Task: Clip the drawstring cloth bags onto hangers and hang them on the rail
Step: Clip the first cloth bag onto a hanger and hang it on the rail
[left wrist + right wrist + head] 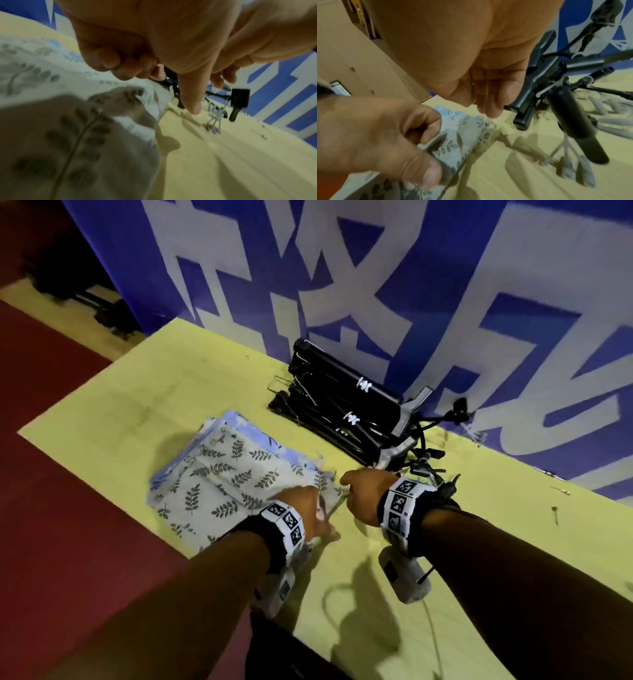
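Observation:
A stack of drawstring cloth bags, beige with a dark leaf print and blue ones underneath, lies on the yellow table. My left hand pinches the near right corner of the top bag and lifts it off the stack. My right hand hovers just right of that corner with its fingers curled. It sits beside a black hanger clip, and I cannot tell whether it holds anything. A pile of black clip hangers lies behind the bags.
A blue banner with large white characters stands along the table's far edge, right behind the hangers. Red floor lies to the left of the table. Small bits of debris dot the table at the right.

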